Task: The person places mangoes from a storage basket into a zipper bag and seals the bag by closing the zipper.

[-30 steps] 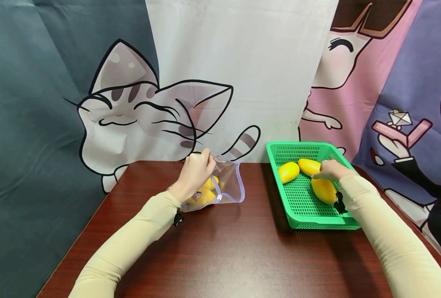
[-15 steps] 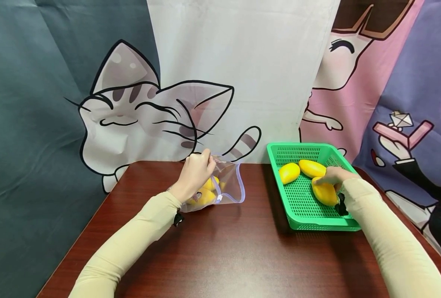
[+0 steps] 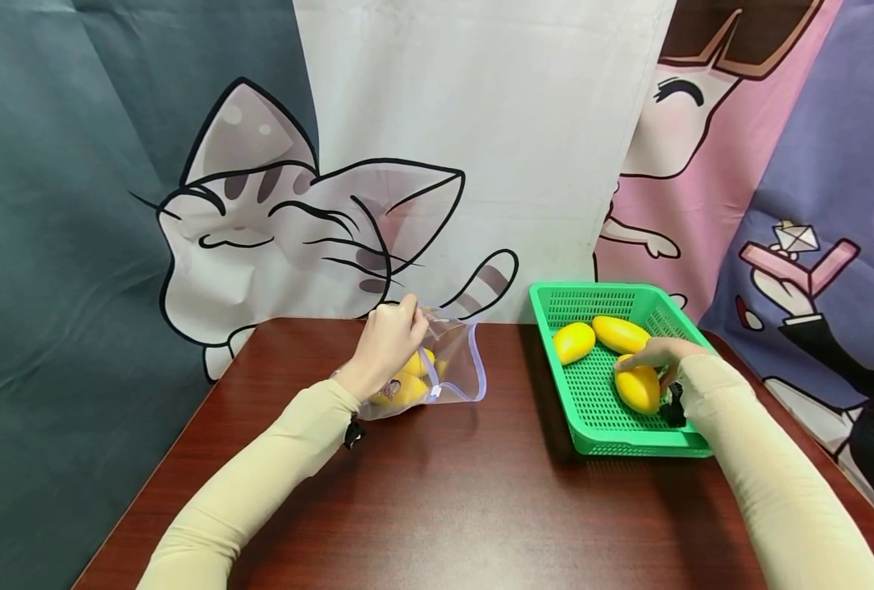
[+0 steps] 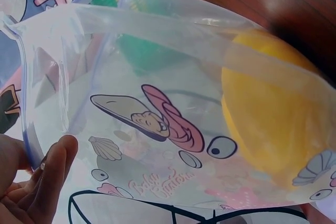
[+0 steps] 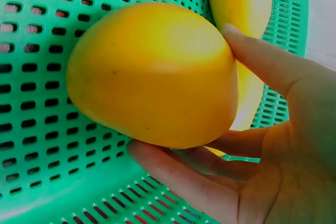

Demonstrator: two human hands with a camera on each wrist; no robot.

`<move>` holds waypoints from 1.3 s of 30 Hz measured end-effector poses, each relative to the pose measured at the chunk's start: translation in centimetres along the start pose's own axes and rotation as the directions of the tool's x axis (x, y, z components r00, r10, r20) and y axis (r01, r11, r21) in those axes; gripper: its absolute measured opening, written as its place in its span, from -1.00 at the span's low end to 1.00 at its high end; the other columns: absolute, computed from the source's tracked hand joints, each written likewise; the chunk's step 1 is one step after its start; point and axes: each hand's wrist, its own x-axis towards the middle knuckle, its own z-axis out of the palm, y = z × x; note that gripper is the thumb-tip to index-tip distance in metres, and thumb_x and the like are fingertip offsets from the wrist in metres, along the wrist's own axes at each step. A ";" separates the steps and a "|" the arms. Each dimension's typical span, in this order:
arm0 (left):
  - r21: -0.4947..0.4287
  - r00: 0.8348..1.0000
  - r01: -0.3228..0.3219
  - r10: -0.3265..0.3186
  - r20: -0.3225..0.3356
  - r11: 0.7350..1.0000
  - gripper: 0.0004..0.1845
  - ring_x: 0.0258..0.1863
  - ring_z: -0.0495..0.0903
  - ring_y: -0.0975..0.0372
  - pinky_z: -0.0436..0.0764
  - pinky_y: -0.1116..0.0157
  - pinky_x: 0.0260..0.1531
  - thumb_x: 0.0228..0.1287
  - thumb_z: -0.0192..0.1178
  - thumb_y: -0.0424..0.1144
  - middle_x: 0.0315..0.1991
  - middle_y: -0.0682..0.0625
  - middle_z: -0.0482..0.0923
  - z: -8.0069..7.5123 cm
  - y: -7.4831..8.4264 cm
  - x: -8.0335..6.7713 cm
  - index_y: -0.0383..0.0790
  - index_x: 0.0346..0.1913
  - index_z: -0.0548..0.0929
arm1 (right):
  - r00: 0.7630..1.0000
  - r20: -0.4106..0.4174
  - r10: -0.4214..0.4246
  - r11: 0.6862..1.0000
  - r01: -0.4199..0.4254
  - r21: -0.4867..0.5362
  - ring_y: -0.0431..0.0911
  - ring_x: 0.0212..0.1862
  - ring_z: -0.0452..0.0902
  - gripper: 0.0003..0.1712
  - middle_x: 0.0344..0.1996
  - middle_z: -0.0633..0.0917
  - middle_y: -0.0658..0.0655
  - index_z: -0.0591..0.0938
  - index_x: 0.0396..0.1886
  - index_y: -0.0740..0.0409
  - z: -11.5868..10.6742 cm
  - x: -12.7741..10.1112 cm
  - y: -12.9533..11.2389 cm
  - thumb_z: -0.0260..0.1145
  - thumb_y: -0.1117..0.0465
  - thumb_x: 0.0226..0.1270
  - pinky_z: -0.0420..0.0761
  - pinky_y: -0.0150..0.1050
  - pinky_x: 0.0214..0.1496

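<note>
We are reaching our right hand into the green basket on the right side of the tabletop, forearm angled in from the near right, and our fingers and thumb are curling around the nearest yellow mango, gripping it from above and from the side. It is sitting low in the basket's near right part, touching the mesh floor as far as the wrist view shows. Two more mangoes are lying just behind it. Our left hand is pinching the rim of a clear printed bag left of the basket, holding its mouth open; yellow fruit is already lying inside. Compared with a second ago, our right hand has drawn back from the far mangoes toward the near one and closed around it, and that mango has turned, now looking shorter and rounder. Our left hand is staying put on the bag.
</note>
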 end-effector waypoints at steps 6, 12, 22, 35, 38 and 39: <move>0.005 1.000 0.003 -0.003 0.003 1.000 -0.80 -0.86 0.17 0.33 0.12 0.50 -0.80 0.25 0.03 -0.40 -0.80 0.07 0.14 0.0 0.0 0.0 -0.27 -0.54 0.38 | 1.000 0.017 0.012 0.999 -0.013 0.042 0.07 -0.19 0.59 -0.10 -0.15 0.47 0.37 0.16 0.13 0.60 0.3 0.0 0.0 0.26 -0.11 0.24 0.64 -0.02 -0.11; 0.005 1.000 0.008 -0.008 0.003 1.000 -0.80 -0.86 0.18 0.32 0.12 0.49 -0.81 0.25 0.03 -0.40 -0.81 0.05 0.16 0.0 0.0 0.1 -0.27 -0.53 0.38 | 1.000 0.025 0.016 0.998 -0.018 0.063 0.09 -0.19 0.61 -0.09 -0.15 0.47 0.36 0.14 0.12 0.60 0.5 0.1 0.0 0.27 -0.11 0.22 0.64 -0.01 -0.11; 0.006 1.000 -0.001 0.001 -0.008 1.000 -0.80 -0.87 0.18 0.33 0.12 0.49 -0.82 0.24 0.05 -0.41 -0.81 0.06 0.16 0.0 0.1 0.1 -0.26 -0.54 0.38 | 0.999 0.018 0.034 0.994 -0.036 0.101 0.09 -0.20 0.62 -0.04 -0.17 0.48 0.36 0.08 0.15 0.60 0.9 -0.1 -0.1 0.28 -0.12 0.22 0.65 -0.01 -0.12; 0.006 1.000 0.012 -0.012 0.001 1.000 -0.79 -0.86 0.17 0.34 0.12 0.51 -0.81 0.23 0.06 -0.42 -0.80 0.10 0.12 0.1 0.1 0.0 -0.27 -0.55 0.38 | 0.999 0.015 0.032 0.998 -0.033 0.047 0.10 -0.23 0.62 0.00 -0.09 0.41 0.41 0.11 0.16 0.59 1.0 0.3 0.0 0.28 -0.18 0.19 0.66 -0.05 -0.16; -0.001 1.000 0.012 -0.012 0.001 1.000 -0.79 -0.85 0.19 0.33 0.13 0.50 -0.81 0.24 0.05 -0.41 -0.79 0.09 0.13 0.1 0.1 0.1 -0.27 -0.55 0.37 | 0.999 0.015 0.031 0.998 -0.032 0.056 0.11 -0.20 0.61 0.05 -0.05 0.36 0.43 0.05 0.21 0.61 1.0 0.3 -0.1 0.28 -0.19 0.19 0.66 -0.04 -0.15; -0.003 1.000 0.012 -0.012 0.002 1.000 -0.79 -0.85 0.19 0.32 0.14 0.50 -0.81 0.24 0.05 -0.41 -0.79 0.08 0.13 0.1 0.1 0.1 -0.27 -0.55 0.37 | 0.999 0.013 0.030 0.998 -0.031 0.061 0.11 -0.20 0.61 0.07 -0.03 0.35 0.44 0.03 0.22 0.61 1.0 0.3 -0.1 0.28 -0.19 0.19 0.66 -0.04 -0.15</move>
